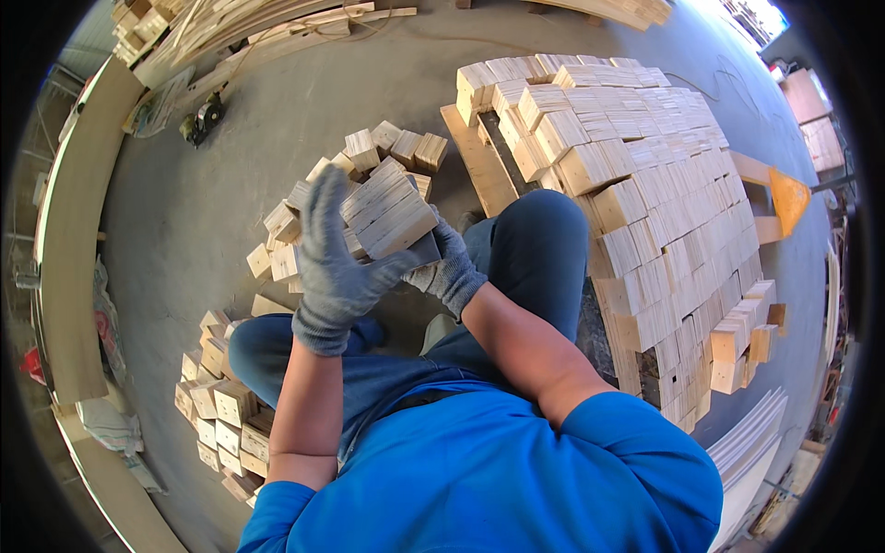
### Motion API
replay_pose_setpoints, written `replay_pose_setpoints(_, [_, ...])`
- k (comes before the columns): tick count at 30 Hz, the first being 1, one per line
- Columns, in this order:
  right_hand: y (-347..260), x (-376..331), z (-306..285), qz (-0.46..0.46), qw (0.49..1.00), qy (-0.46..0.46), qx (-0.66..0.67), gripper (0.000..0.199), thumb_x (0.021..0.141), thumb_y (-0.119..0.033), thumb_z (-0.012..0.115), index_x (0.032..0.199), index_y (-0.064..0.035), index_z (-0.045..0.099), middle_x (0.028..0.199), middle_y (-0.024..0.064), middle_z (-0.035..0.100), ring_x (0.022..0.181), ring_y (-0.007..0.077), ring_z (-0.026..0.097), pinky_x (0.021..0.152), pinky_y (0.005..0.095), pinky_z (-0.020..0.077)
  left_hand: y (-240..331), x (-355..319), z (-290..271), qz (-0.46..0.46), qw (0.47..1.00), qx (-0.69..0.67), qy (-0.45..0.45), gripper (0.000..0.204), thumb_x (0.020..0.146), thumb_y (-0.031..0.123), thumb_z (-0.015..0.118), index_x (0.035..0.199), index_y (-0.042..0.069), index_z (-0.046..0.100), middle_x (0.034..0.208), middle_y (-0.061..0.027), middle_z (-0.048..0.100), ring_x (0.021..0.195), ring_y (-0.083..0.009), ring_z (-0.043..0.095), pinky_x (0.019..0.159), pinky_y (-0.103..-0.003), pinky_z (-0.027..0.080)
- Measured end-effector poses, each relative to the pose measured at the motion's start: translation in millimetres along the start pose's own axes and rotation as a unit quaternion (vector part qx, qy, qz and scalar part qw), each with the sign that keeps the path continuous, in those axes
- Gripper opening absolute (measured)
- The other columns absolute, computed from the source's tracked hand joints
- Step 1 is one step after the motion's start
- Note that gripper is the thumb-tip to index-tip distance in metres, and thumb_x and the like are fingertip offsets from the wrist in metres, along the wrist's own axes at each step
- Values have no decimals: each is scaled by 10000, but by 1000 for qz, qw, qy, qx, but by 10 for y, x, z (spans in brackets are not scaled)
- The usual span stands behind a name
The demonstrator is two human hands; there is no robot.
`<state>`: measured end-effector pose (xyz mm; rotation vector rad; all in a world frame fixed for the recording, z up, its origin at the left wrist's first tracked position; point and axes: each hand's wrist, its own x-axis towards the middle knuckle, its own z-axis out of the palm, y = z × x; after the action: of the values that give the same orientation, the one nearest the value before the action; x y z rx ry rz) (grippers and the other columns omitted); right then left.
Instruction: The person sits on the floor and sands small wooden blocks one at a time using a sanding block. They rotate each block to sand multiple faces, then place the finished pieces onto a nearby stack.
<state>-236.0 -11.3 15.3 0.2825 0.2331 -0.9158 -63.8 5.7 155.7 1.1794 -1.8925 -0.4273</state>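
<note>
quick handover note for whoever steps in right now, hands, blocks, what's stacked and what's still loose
Left hand: gloved, fingers spread flat against the left side of a bundle of wooden blocks.
Right hand: gloved, under the bundle's right lower end; both hands press it between them above the knees.
Done: a large neat stack of blocks stands on the pallet at the person's right.
Left: a loose heap of blocks on the floor in front, beyond the bundle, and a second pile of blocks by the left knee.
</note>
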Motion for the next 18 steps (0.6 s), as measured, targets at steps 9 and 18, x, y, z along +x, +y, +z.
replay_pose_setpoints(9, [30,-43,6,-5,998,-57,-2,601,1084,-512,503,1500,-79,520,1421,194,611,1207,338,659,1073,513,529,-445,-479,549,-132,945,-299,19,1115,671,322,1020,1545,18,398,1463,-140,593,1339,-251,587,1115,-390,498])
replay_pose_setpoints(18, [-226,-72,-298,-187,830,306,-428,460,1019,-341,714,1329,-3,683,1196,93,725,1028,185,669,923,314,530,-960,-920,594,-251,906,-331,82,961,605,91,996,1412,52,476,1370,-109,616,1228,-249,642,1041,-384,546])
